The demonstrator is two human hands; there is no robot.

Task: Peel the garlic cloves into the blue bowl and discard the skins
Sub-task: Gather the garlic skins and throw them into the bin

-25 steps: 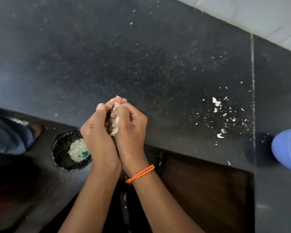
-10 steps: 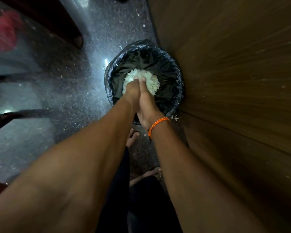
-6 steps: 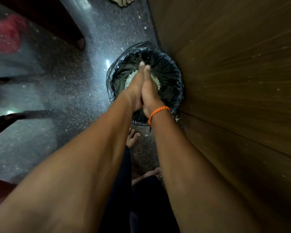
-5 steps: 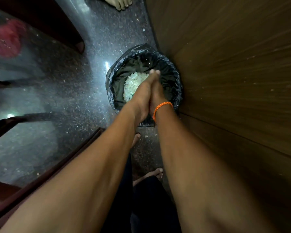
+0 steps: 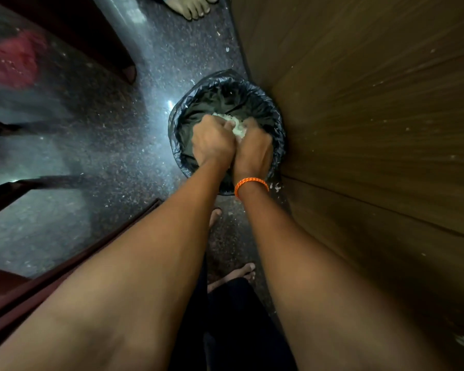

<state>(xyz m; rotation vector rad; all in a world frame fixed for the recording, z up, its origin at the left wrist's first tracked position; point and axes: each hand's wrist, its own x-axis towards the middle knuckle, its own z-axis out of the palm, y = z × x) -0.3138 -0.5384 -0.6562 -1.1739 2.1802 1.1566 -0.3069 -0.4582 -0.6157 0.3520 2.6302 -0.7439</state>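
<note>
floor (image 5: 123,162): dark speckled, glossy | right: brown wooden panel (image 5: 373,116) | left: dark furniture legs (image 5: 102,44)

My single head-worn camera looks steeply down along both forearms, close above the black-lined round bin (image 5: 276,121) on the speckled dark floor (image 5: 113,156), brown wooden panel (image 5: 373,116) right.
</note>
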